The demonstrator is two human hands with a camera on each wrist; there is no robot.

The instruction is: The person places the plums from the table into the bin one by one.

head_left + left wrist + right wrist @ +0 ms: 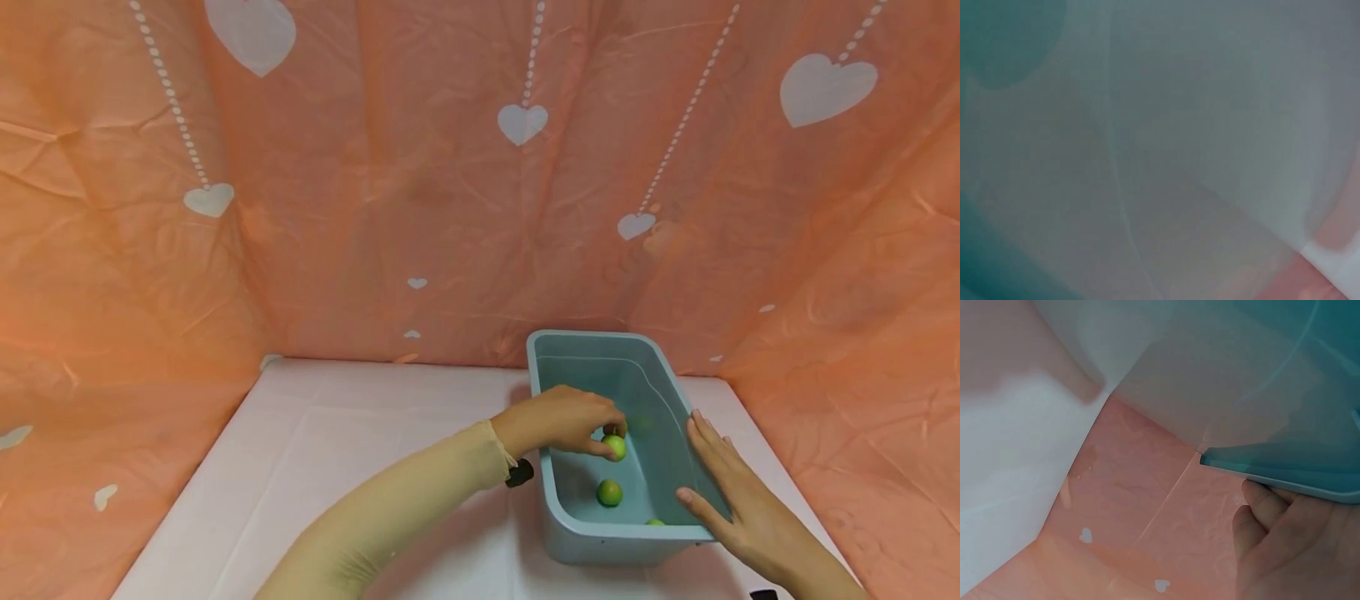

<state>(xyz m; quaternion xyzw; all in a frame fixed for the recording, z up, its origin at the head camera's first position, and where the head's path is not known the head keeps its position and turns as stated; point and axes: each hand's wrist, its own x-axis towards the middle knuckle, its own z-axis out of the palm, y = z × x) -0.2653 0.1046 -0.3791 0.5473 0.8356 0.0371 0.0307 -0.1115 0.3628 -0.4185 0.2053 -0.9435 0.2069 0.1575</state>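
Observation:
My left hand reaches over the left rim of a blue-grey plastic bin. Its thumb and fingertips pinch a small green lime above the bin floor. A second lime lies on the floor below. Only the top of another lime shows behind the near rim. At the bin's right rim rests my right hand, its fingers extended along the edge and its thumb reaching over the inside. The right wrist view has the right hand against the outside of the rim. The left wrist view is blurred and shows no fingers.
The bin stands on a white-covered table, near its right side. Orange sheeting with white hearts hangs behind and on both sides, close to the bin's far end. A dark wrist device sits beneath the left wrist.

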